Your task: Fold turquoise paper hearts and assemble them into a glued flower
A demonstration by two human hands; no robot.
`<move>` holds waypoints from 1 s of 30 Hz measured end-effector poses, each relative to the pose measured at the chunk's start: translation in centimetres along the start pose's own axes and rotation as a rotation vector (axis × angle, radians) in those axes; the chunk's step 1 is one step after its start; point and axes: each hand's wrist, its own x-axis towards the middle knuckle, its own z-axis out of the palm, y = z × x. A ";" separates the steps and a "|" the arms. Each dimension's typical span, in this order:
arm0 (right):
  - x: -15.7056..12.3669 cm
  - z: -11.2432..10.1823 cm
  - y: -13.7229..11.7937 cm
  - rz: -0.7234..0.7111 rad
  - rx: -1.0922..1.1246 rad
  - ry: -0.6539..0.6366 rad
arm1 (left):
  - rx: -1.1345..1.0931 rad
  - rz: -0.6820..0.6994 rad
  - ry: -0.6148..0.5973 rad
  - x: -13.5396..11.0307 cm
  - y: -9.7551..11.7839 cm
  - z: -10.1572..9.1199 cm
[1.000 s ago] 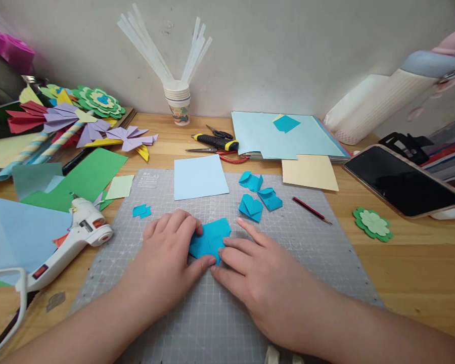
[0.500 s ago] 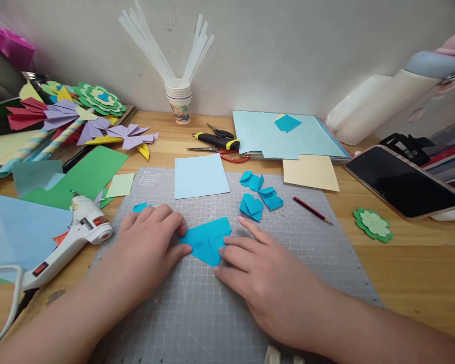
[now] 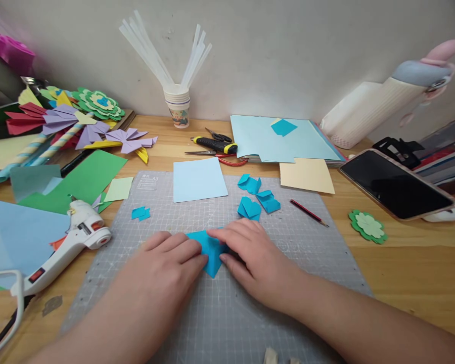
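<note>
A folded blue paper piece (image 3: 211,251) lies on the grey cutting mat (image 3: 220,308), its point toward me. My left hand (image 3: 167,265) rests on its left side, fingers bent and pressing down. My right hand (image 3: 250,258) covers its right side, with the forefinger laid across the top edge and the thumb at the lower fold. Both hands press the paper flat on the mat. Three finished blue paper hearts (image 3: 256,199) lie just beyond my right hand.
A white glue gun (image 3: 66,242) lies at the mat's left edge. A light blue square sheet (image 3: 199,178), a small blue scrap (image 3: 141,213), a red pencil (image 3: 309,212), scissors and a knife (image 3: 216,145), a phone (image 3: 396,184), a cup of glue sticks (image 3: 178,103) and paper flowers (image 3: 76,121) surround the mat.
My right hand has slid left over the blue paper, folding its right part in. My left hand moved right, back against the paper. The paper now looks narrower.
</note>
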 end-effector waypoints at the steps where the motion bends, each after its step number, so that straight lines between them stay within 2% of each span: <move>1: 0.0 0.0 0.0 0.019 0.037 0.001 | -0.004 0.015 -0.005 0.0 0.1 -0.1; 4: -0.1 0.1 0.0 0.086 0.125 0.004 | -0.016 0.039 -0.032 0.0 0.4 -0.1; 11: 0.4 0.4 0.0 0.207 0.144 0.053 | -0.011 -0.001 -0.077 -0.1 0.6 0.0; 24: 0.6 0.8 -0.1 0.226 0.126 0.084 | -0.036 -0.019 -0.075 -0.1 0.6 0.2; 30: 0.7 0.5 -0.3 0.219 0.129 0.070 | 0.018 -0.037 -0.162 0.4 0.7 0.1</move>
